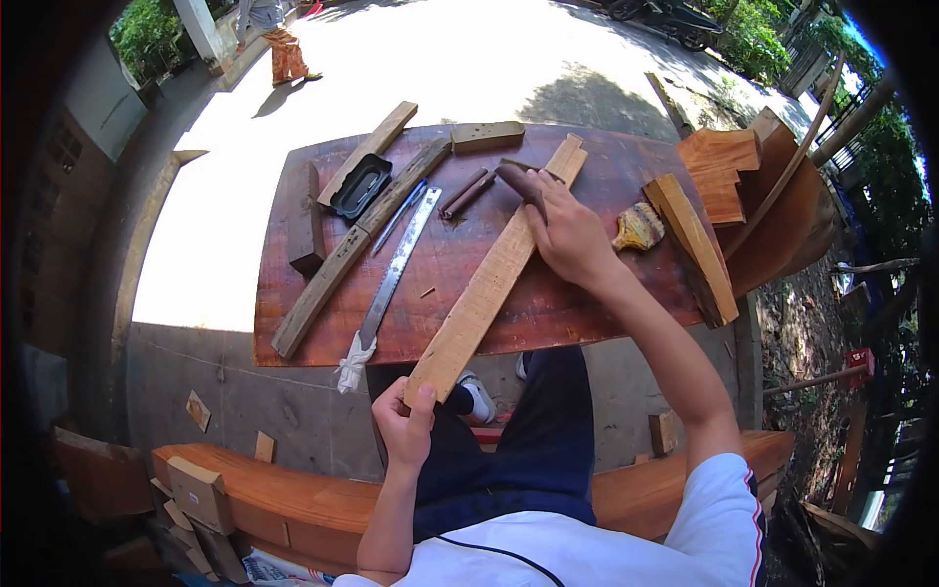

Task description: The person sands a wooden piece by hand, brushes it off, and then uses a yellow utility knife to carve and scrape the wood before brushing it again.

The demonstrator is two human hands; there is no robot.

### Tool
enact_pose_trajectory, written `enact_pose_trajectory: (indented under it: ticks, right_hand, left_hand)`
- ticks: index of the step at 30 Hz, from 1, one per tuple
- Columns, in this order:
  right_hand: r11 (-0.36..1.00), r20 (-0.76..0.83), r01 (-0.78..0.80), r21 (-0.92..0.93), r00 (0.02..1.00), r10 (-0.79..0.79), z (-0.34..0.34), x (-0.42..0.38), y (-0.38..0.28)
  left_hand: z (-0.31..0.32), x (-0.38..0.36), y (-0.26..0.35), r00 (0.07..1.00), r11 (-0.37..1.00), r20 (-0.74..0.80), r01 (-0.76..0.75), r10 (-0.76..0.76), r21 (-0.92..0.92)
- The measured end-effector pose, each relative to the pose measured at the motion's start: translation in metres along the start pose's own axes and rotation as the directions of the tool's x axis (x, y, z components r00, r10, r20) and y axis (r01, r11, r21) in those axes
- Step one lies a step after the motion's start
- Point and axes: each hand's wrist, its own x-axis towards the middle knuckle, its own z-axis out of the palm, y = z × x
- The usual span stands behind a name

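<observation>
Head view: the plank (pixel 486 282) is being gripped at its near end by the closed left hand (pixel 404 428) and pressed under the flat right hand (pixel 567 233), so it could be slipping toward the saw (pixel 396 269) lying just left.

Strong daylight overexposes the pavement (pixel 411 59) beyond the table (pixel 587 313), which lies in shade. Fisheye distortion bends the edges, and dark vignetting fills the corners. Central focus is sharp.

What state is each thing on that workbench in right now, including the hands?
Long plank: lying slanted on the bench, near end overhanging.
Left hand: gripping the plank's near end.
Right hand: pressing on the plank, holding a dark tool.
Saw: lying flat, untouched.
Black tray: open, appears empty.
Brush: lying on its side.
</observation>
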Motion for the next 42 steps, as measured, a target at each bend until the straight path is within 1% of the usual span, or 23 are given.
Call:
enact_pose_trajectory:
  ticks: [1,2,3,4,5,8,11,14,15,17,19,21,22,26,29,30,31,33,35,36,39,40,42]
  right_hand:
    - [0.99,0.019,0.137,0.041,0.99,-0.138,0.003,-0.005,-0.011]
    - [0.983,0.051,0.15,0.104,0.986,-0.156,-0.003,-0.001,-0.007]
    - [0.993,0.004,0.056,0.102,0.998,-0.057,-0.008,0.01,0.01]
    - [0.975,0.061,-0.215,0.047,0.975,0.212,-0.015,0.029,0.039]
    - [0.883,0.095,-0.469,-0.024,0.878,0.469,-0.017,0.042,0.059]
    - [0.964,-0.14,-0.242,-0.112,0.964,0.226,0.007,0.018,0.046]
    - [0.977,-0.016,0.205,-0.055,0.978,-0.206,-0.005,-0.032,-0.034]
    - [0.996,-0.03,0.091,0.006,0.995,-0.091,-0.016,-0.024,-0.007]
    - [0.999,-0.073,-0.036,-0.004,0.997,0.035,-0.011,-0.018,0.016]
    - [0.98,-0.127,-0.197,0.033,0.972,0.199,-0.009,-0.016,0.005]
    - [0.993,-0.128,0.113,0.019,0.986,-0.11,-0.003,-0.042,-0.049]
    - [0.948,0.065,0.279,0.152,0.954,-0.291,-0.016,-0.072,-0.103]
    - [0.941,0.096,0.29,0.173,0.946,-0.309,-0.019,-0.075,-0.105]
    - [0.998,-0.079,-0.059,0.028,0.995,0.061,-0.007,-0.031,-0.02]
    - [0.988,-0.05,0.123,-0.093,0.99,-0.128,-0.002,-0.065,-0.083]
    - [0.971,0.045,0.239,-0.01,0.97,-0.238,-0.011,-0.08,-0.107]
    - [0.953,0.09,0.271,0.135,0.954,-0.284,-0.018,-0.089,-0.12]
    - [0.947,0.06,0.308,0.094,0.948,-0.314,-0.021,-0.076,-0.09]
    - [0.994,-0.048,0.099,-0.038,0.994,-0.101,-0.016,-0.054,-0.051]
    - [0.994,-0.043,0.038,-0.1,0.998,-0.042,-0.016,-0.051,-0.046]
    - [0.983,-0.009,0.183,-0.02,0.983,-0.183,-0.008,-0.087,-0.108]
    - [0.96,0.01,0.247,0.132,0.968,-0.25,-0.01,-0.1,-0.126]
    - [0.965,-0.017,0.244,0.095,0.97,-0.244,-0.013,-0.087,-0.102]
  left_hand:
    - [0.0,0.003,-0.001,1.0,1.0,0.008,-0.015,0.015,0.006]
    - [0.002,0.007,0.0,1.0,1.0,0.008,-0.018,0.018,0.004]
    - [0.003,0.007,0.002,1.0,1.0,0.006,-0.013,0.013,0.007]
    - [0.001,0.003,0.003,1.0,1.0,0.01,-0.001,0.001,0.014]
    - [-0.002,0.001,0.002,1.0,1.0,0.018,0.006,-0.007,0.03]
    - [-0.006,0.007,-0.003,1.0,0.999,0.031,-0.006,0.004,0.05]
    - [-0.008,0.01,-0.007,0.999,0.999,0.037,-0.028,0.027,0.043]
    - [-0.007,0.006,-0.005,0.999,0.998,0.036,-0.03,0.028,0.062]
    - [-0.005,0.008,-0.004,0.999,0.997,0.042,-0.027,0.024,0.069]
    - [-0.006,0.009,-0.004,0.998,0.998,0.056,-0.018,0.015,0.056]
    - [-0.008,0.009,-0.006,0.998,1.0,0.069,0.01,-0.011,0.012]
    - [-0.004,0.008,-0.001,0.998,1.0,0.056,0.017,-0.017,-0.003]
    - [-0.002,0.008,0.002,0.999,1.0,0.05,0.019,-0.018,-0.008]
    - [0.0,0.007,0.003,0.999,1.0,0.035,0.012,-0.013,0.026]
    - [0.0,0.008,0.001,0.999,1.0,0.034,0.006,-0.007,0.013]
    - [0.0,0.007,0.0,0.999,1.0,0.035,0.003,-0.004,0.014]
    - [0.0,0.01,0.0,0.999,1.0,0.04,-0.008,0.007,0.016]
    - [0.0,0.011,0.003,0.999,0.999,0.046,-0.008,0.006,0.031]
    - [0.002,0.011,0.005,0.999,0.999,0.051,0.0,-0.002,0.044]
    - [0.003,0.011,0.005,0.999,0.999,0.051,0.002,-0.004,0.048]
    - [0.004,0.013,0.001,0.999,0.999,0.05,-0.009,0.007,0.05]
    - [0.004,0.014,0.0,0.999,0.999,0.051,-0.01,0.007,0.053]
    - [0.005,0.015,0.004,0.999,0.999,0.048,-0.001,-0.001,0.052]
